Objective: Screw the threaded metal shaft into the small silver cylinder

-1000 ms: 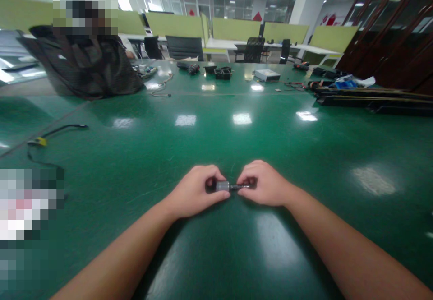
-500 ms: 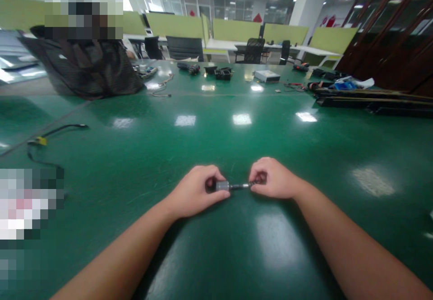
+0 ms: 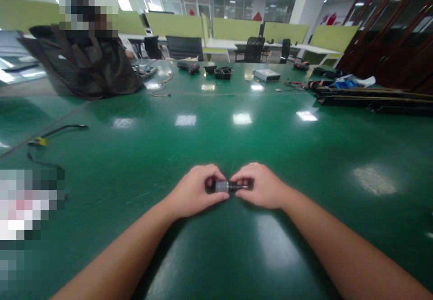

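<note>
Office setting: yellow-green partition panels [image 3: 235, 28], black mesh-backed chair [image 3: 255, 48], dark brown cabinet with panelled doors [image 3: 389, 34]. Work surface: glossy green tabletop [image 3: 216, 144], marked by ceiling-light reflections.

Far edge, on the tabletop: large dark woven carry bag [image 3: 101, 72], left; flat silver rectangular box [image 3: 267, 75], right of centre; stack of long black strips [image 3: 375, 99], far right. Left side: thin black cable with yellow tag [image 3: 41, 141].

Item in hand: grey cylindrical body [image 3: 222, 186] with a thin dark rod [image 3: 234, 187] extending from its right end; the two lie in line, roughly level, near the middle of the tabletop. Exact type not legible.

Left hand [image 3: 189, 191]: thumb and curled fingers pinch the cylindrical body from opposite sides. Right hand [image 3: 262, 187]: thumb and fingertips closed about the rod, just beside the left fingertips; firmness of contact cannot be told.

Handling notes, by judgement: body best held steady by the left hand; rod best kept on the body's axis, handled with light, even fingertip pressure, since sideways force could bind or tilt it. Wrists low, so the tabletop can lend support.
</note>
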`<state>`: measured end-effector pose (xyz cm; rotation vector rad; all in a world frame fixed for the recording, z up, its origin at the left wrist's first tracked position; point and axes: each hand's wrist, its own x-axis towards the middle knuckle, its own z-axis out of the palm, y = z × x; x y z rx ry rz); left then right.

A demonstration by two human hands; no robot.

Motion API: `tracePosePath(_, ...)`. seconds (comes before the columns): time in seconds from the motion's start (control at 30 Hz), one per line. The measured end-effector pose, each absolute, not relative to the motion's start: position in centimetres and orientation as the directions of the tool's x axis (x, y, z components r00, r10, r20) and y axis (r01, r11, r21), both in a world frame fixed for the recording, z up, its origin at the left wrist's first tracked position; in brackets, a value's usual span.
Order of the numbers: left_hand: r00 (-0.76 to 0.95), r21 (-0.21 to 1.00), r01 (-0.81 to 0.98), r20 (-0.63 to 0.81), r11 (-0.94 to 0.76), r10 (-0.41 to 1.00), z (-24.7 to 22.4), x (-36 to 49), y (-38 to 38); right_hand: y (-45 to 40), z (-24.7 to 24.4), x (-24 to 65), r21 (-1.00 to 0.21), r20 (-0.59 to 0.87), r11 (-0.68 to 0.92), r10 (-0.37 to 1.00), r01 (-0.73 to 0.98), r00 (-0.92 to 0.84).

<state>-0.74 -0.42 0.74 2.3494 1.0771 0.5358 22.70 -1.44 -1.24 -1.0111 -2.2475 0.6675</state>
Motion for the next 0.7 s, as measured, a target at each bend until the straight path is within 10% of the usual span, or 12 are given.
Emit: tracePosePath(0.7, 0.598, 0.578, 0.600, 0.136, -0.553, 0.790, 0.83, -0.59, -0.44, -1.54, -1.08, 22.60, -0.597, 0.288, 0.612, 0.767, 0.519, -0.573)
